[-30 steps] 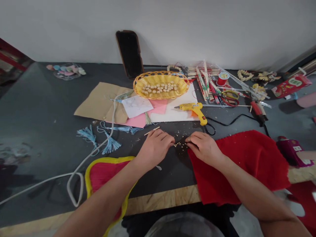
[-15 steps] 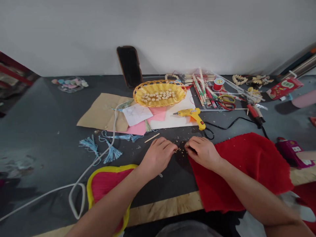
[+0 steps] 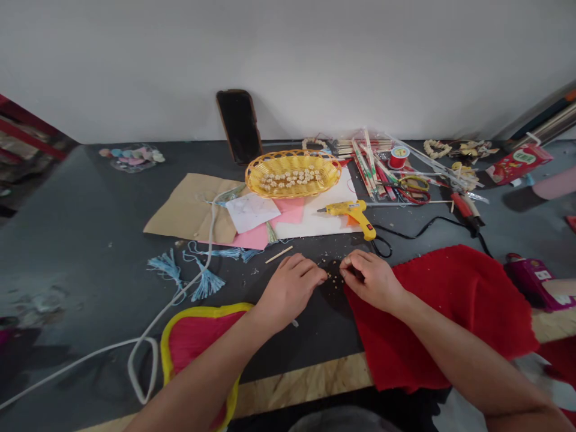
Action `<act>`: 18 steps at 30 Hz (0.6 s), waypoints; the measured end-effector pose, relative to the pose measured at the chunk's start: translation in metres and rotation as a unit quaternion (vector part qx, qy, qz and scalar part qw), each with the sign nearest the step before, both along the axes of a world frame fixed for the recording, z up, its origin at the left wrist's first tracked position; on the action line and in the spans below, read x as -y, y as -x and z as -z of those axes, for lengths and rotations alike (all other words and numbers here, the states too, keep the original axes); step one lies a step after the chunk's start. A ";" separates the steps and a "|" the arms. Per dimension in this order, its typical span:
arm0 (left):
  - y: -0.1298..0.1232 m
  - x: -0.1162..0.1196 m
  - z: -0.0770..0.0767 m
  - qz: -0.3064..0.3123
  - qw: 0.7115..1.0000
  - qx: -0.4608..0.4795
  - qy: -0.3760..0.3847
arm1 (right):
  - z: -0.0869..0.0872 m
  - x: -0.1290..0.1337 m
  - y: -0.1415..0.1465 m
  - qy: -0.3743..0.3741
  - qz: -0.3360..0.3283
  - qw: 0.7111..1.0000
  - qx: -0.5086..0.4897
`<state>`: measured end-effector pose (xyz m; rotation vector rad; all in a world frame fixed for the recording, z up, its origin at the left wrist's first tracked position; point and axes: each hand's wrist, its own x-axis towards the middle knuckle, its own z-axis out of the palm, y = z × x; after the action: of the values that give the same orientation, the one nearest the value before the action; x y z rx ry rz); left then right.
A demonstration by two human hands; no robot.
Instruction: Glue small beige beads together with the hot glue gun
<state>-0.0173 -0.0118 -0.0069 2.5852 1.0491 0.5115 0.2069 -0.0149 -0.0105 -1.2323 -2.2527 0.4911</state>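
Several tiny pale grain-like pieces (image 3: 335, 280) lie scattered on the dark tabletop between my hands. My left hand (image 3: 293, 289) is just left of them, thumb and fingers pinched together at their edge; whatever is in the pinch is too small to make out. On the right, my right hand (image 3: 371, 281) has its fingers curled and thumb against the fingertips, its contents hidden. It rests by the corner of a red cloth (image 3: 454, 312). A short thin stick (image 3: 279, 254) lies above my left hand. Behind my right hand is a yellow hot glue gun (image 3: 351, 211).
A yellow woven basket (image 3: 293, 191) holds several small pale flower-shaped pieces. Blue tassels (image 3: 207, 284), a white cord (image 3: 168, 297) and a yellow-edged pink pad (image 3: 193, 336) lie leftward. Scissors (image 3: 411, 191) and a red thread spool (image 3: 398, 157) are at back right. A phone (image 3: 239, 126) leans against the wall.
The view has shifted slightly. My right hand's fingertips have lifted a little away from the small pieces, widening the gap between my hands. My left hand stays pinched beside them.
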 end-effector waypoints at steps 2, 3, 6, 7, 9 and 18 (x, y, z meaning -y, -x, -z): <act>-0.001 0.000 -0.001 -0.001 1.000 0.009 -0.005 | -0.001 0.000 0.000 0.003 -0.003 1.000 -0.010; -0.001 0.000 -0.001 -0.002 1.000 0.015 -0.008 | -0.001 0.000 0.000 0.005 -0.005 1.000 -0.018; -0.002 0.000 -0.002 -0.002 1.000 0.029 -0.007 | -0.003 0.001 0.000 0.010 -0.011 0.999 -0.044; -0.002 0.000 -0.003 -0.001 1.000 0.030 -0.005 | -0.004 0.002 0.000 0.012 -0.013 0.999 -0.049; -0.002 0.001 -0.003 0.005 1.000 0.029 -0.003 | -0.004 0.002 0.001 0.012 -0.017 0.998 -0.055; -0.002 -0.001 -0.004 0.000 0.996 0.082 -0.027 | -0.006 0.002 -0.001 -0.012 -0.004 0.996 -0.091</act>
<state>-0.0157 -0.0105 -0.0026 2.5386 0.9929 0.7480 0.2080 -0.0170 -0.0044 -1.1196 -2.1051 0.5535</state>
